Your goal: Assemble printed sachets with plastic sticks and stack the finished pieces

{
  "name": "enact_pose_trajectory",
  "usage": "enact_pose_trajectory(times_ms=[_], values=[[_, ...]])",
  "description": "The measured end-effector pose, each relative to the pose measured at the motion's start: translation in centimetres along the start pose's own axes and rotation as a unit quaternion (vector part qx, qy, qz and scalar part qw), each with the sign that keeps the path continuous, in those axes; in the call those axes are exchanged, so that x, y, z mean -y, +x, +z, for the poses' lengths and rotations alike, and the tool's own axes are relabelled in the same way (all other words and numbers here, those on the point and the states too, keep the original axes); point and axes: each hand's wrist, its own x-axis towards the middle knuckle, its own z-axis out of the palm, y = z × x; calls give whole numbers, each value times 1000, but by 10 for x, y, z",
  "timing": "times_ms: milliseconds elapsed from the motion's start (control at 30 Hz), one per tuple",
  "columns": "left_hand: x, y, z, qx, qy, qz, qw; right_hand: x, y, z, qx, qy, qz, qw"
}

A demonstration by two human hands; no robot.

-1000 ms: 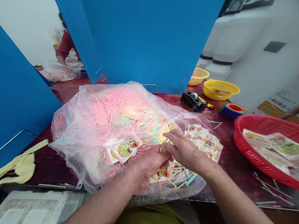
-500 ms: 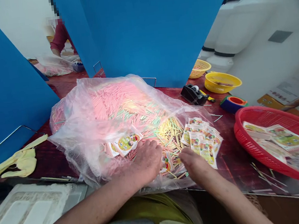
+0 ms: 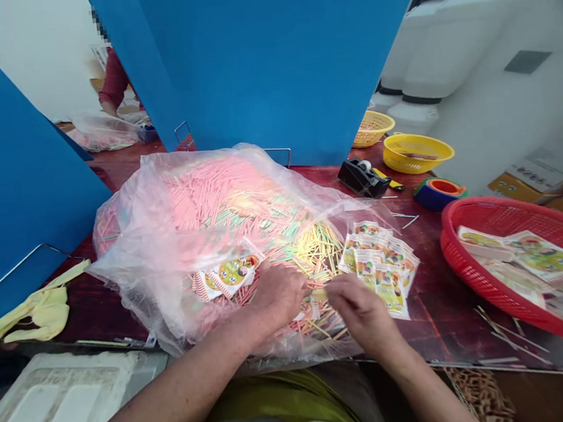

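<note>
A clear plastic bag (image 3: pixel 130 254) lies spread on the table, full of thin pink, green and yellow sticks (image 3: pixel 204 195). Over its near edge my left hand (image 3: pixel 281 295) is closed, with a small printed packet (image 3: pixel 312 310) at its fingertips, partly hidden and blurred. My right hand (image 3: pixel 354 304) faces it, fingers pinched together. Something small and yellowish shows between the two hands; what the right fingers grip is unclear. Printed packets (image 3: pixel 230 275) rest on the sticks left of my left hand. Past my right hand lies a fanned pile of printed packets (image 3: pixel 380 264).
A red basket (image 3: pixel 454 253) with packets stands at right. Behind are a black tape dispenser (image 3: pixel 363 179), tape rolls (image 3: pixel 438 194) and a yellow basket (image 3: pixel 419 156). Yellow gloves (image 3: pixel 45 313) lie left. Blue partitions (image 3: pixel 265 58) rise behind; another person's arm (image 3: pixel 114 81) shows beyond.
My right hand has moved slightly left and turned, closer to my left hand. The packet at my left hand is now more covered. The view has shifted a little.
</note>
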Motion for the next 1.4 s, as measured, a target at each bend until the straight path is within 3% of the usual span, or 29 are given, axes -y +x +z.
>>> enact_pose_trajectory(times_ms=[67, 167, 300, 467, 700, 767, 867, 967, 1133, 1333, 1400], values=[[1, -1, -9, 23, -73, 3, 997, 0, 6, -17, -48, -12, -9, 999], [1, -3, -22, 35, -161, -9, 986, 5, 16, -36, -70, -47, -55, 995], [1, -7, -24, 20, -191, -72, 979, 15, 19, -34, -58, -57, -91, 992], [1, -9, -21, 87, -232, -114, 962, 27, 13, -28, -81, -75, -73, 991], [4, -11, -32, 85, -280, -26, 956, 32, 27, -31, -101, -100, -130, 981], [6, -12, -34, 71, -252, 14, 965, 31, 31, -33, -72, -111, -169, 977], [8, -14, -35, 60, -219, 70, 971, 31, 34, -38, 26, -80, -208, 975], [7, -15, -35, 59, -231, 84, 967, 35, 37, -44, 87, -42, -194, 976], [2, -19, -34, 16, -265, 85, 960, 50, 44, -45, 127, 10, -158, 979], [9, -23, -34, -24, -288, 85, 954, 53, 45, -53, -21, -112, -151, 982], [11, -23, -34, -32, -286, 86, 954, 51, 45, -57, -19, -129, -163, 978]])
